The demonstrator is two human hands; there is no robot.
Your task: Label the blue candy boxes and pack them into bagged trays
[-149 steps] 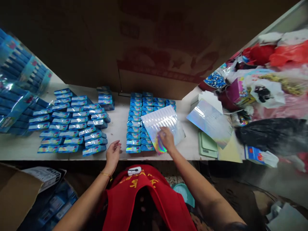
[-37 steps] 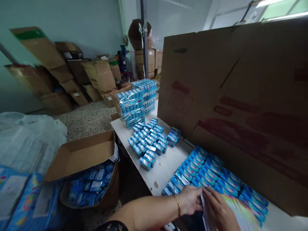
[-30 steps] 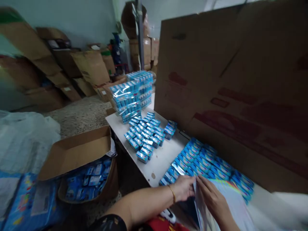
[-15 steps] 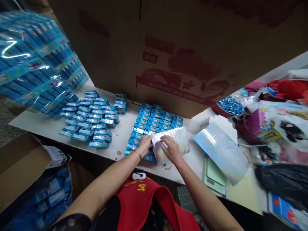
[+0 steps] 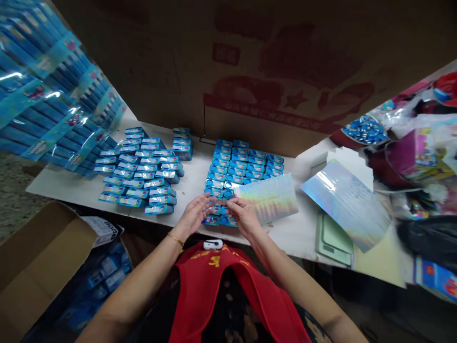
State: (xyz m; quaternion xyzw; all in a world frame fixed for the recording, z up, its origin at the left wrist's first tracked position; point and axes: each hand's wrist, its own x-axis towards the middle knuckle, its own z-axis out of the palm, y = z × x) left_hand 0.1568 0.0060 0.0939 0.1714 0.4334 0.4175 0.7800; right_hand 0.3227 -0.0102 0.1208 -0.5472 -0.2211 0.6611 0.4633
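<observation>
Small blue boxes (image 5: 218, 170) stand packed in rows on the white table, in front of my body. At the near left corner of this block is my left hand (image 5: 194, 214), palm partly turned up and fingers spread. My right hand (image 5: 246, 216) is over the near boxes with thumb and forefinger pinched together. Whatever is in that pinch is too small or too clear to make out. A shiny rainbow-silver sheet (image 5: 273, 197) lies across the right side of the block, just beyond my right hand. Its corner nearest my fingers is partly hidden.
More blue boxes (image 5: 135, 166) stand at the left, beside wrapped bundles (image 5: 43, 105). A big cardboard carton (image 5: 171, 71) rises behind. To the right are another shiny sheet (image 5: 350, 205), a green scale (image 5: 333, 238) and a bowl of blue-wrapped pieces (image 5: 366, 131). An open carton (image 5: 46, 257) stands lower left.
Both hands have come off the shiny sheet, which now lies flatter on the boxes. My left hand has moved left and its fingers have spread. The view has shifted slightly.
</observation>
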